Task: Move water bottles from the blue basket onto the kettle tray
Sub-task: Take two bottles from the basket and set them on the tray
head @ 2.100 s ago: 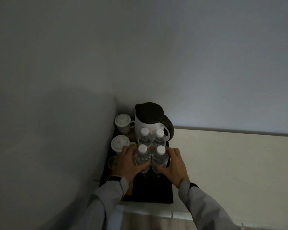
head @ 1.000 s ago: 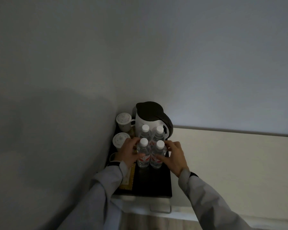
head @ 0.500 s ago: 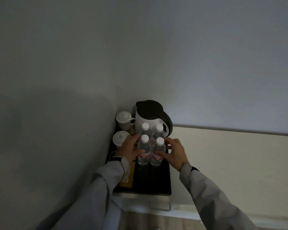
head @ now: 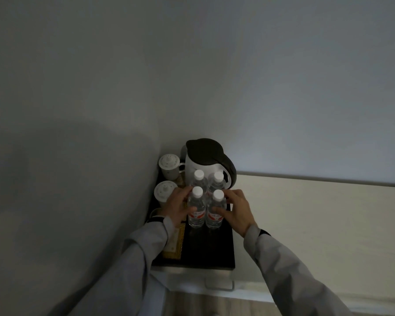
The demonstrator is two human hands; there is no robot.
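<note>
- I see four water bottles (head: 196, 207) standing upright in a tight square on the black kettle tray (head: 214, 252), just near of the kettle (head: 205, 163).
- My left hand (head: 177, 207) cups the near-left bottle.
- My right hand (head: 236, 210) wraps the near-right bottle (head: 214, 210).

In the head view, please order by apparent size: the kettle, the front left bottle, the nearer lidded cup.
1. kettle, clearly largest.
2. front left bottle.
3. nearer lidded cup, partly hidden behind the left hand, so this last place is unsure.
</note>
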